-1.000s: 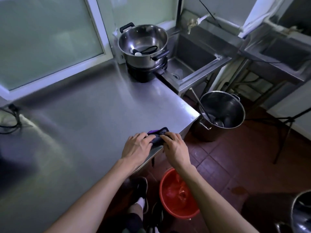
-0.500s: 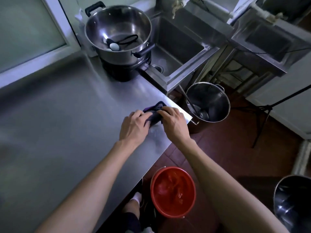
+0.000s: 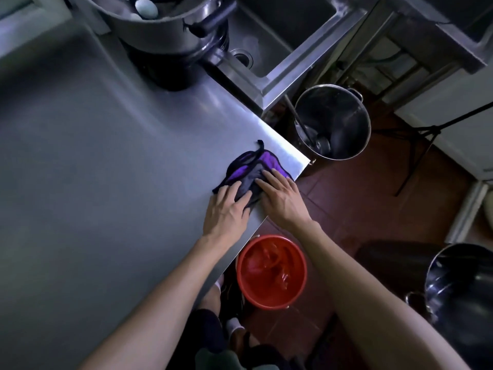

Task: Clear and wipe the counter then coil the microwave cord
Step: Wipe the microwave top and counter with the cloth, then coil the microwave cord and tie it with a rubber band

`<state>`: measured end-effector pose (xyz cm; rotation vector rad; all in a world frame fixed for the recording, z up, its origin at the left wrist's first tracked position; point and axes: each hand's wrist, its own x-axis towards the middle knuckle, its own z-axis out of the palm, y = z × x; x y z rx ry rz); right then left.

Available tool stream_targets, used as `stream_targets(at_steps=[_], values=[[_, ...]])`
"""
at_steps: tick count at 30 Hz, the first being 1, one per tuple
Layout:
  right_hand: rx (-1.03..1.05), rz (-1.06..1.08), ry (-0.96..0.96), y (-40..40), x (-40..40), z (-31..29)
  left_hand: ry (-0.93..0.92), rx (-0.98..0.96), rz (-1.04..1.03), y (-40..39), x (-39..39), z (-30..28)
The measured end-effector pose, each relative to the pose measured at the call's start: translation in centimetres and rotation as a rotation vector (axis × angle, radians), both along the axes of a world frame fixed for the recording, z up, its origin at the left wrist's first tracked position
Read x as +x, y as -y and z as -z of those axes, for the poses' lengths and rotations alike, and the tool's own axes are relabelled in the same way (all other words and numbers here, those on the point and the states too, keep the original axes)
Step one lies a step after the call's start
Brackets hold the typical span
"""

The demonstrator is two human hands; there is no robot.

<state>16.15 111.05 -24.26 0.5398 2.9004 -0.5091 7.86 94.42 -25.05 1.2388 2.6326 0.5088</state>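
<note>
A purple and dark cloth point(image 3: 262, 162) lies partly spread on the steel counter point(image 3: 106, 169), near its right corner. My left hand point(image 3: 229, 206) presses flat on the cloth's near left part, fingers stretched out. My right hand point(image 3: 280, 194) presses on its near right part, close to the counter's edge. The two hands lie side by side, almost touching. No microwave or cord is in view.
A large steel pot point(image 3: 160, 30) holding eggs stands on a dark burner at the counter's far end, beside a sink point(image 3: 280, 30). On the floor are a steel pot with a ladle point(image 3: 333, 121), a red bucket point(image 3: 272, 271) and another steel pot point(image 3: 461, 287).
The cloth was bunched between both hands; now it lies more spread out under flattened fingers. My view has tipped down and closer to the counter's corner.
</note>
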Motion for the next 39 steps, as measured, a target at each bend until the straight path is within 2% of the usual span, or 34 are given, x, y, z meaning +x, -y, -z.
stream_targets(at_steps=[3, 6, 9, 14, 24, 39], values=[[0.029, 0.012, 0.073, -0.5, -0.3, 0.5, -0.026, -0.106, 0.059, -0.1, -0.2, 0.6], [0.113, -0.060, 0.207, -1.4, -1.0, 0.8, 0.022, -0.263, 0.104, -0.9, -0.2, 0.5], [0.140, -0.078, 0.254, -1.5, -1.4, 0.4, 0.035, -0.356, 0.122, -1.2, 0.0, 0.1], [0.096, -0.020, 0.235, 0.5, -0.5, -1.2, 0.061, -0.327, 0.066, 0.2, 0.0, -2.3], [0.041, -0.072, 0.074, 5.5, 0.3, -7.8, 0.005, -0.320, -0.123, 8.6, 1.8, -8.3], [-0.122, -0.434, 0.001, 21.4, -3.1, -12.6, 0.009, -0.254, -0.555, 27.4, 5.4, -14.7]])
